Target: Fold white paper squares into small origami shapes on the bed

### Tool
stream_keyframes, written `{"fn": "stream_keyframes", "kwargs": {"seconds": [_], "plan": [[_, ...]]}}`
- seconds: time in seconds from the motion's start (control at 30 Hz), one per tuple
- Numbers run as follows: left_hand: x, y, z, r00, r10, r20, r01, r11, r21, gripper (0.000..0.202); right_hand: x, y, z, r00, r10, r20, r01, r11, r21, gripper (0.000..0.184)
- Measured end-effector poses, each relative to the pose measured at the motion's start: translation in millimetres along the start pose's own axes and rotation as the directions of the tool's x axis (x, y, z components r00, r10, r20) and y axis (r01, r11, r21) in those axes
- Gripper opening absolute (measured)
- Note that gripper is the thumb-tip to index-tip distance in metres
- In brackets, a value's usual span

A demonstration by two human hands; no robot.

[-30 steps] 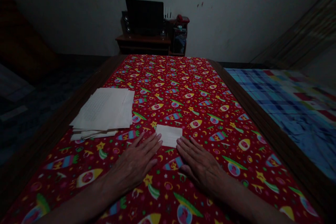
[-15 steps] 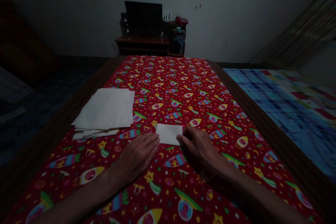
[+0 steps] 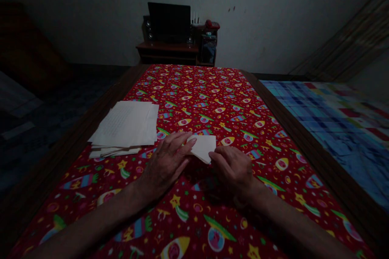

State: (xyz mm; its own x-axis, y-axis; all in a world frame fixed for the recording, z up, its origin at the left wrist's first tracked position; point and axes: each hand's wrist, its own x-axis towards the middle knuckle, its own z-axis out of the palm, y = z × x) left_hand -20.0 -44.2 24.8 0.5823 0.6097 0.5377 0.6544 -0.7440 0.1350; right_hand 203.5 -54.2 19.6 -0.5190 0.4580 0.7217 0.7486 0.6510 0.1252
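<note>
This looks like a room in a home. At the centre, a table (image 3: 293,129) wears a red cloth (image 3: 199,109) printed with cartoon rockets and stars. At 12 o'clock, a small desk (image 3: 168,48) against a plain, marked wall (image 3: 273,20) carries a dark screen (image 3: 169,23), with a speaker (image 3: 148,28) beside it; near them are white antennas (image 3: 196,18) and a red phone (image 3: 212,24). Checked bedding (image 3: 304,105) spreads at 3 o'clock, and a striped curtain (image 3: 349,44) hangs at 2. The light is dim.
</note>
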Motion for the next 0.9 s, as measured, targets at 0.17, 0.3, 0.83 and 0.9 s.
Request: {"fn": "stream_keyframes", "kwargs": {"seconds": [0.17, 0.3, 0.83, 0.9], "plan": [[-10, 1, 6.8, 0.989, 0.148, 0.025, -0.148, 0.989, 0.0, 0.021, -10, -15, -8, 0.979, -0.148, 0.138, 0.143, 0.989, 0.041, 0.02], [-19, 1, 10.7, 0.972, 0.194, 0.136, -0.203, 0.978, 0.051, 0.017, -21, -22, -1, 0.95, -0.143, 0.277, 0.115, 0.987, 0.116, 0.017], [-35, 19, 12.5, 0.966, -0.165, 0.198, 0.216, 0.937, -0.275, 0.016, -32, 5, 10, 0.853, 0.087, 0.515, -0.411, 0.722, 0.557, 0.015], [-34, 18, 14.8, 0.956, -0.215, 0.197, 0.268, 0.916, -0.299, 0.018, -30, 4, 9, 0.839, 0.101, 0.534, -0.443, 0.698, 0.563, 0.016]]}}
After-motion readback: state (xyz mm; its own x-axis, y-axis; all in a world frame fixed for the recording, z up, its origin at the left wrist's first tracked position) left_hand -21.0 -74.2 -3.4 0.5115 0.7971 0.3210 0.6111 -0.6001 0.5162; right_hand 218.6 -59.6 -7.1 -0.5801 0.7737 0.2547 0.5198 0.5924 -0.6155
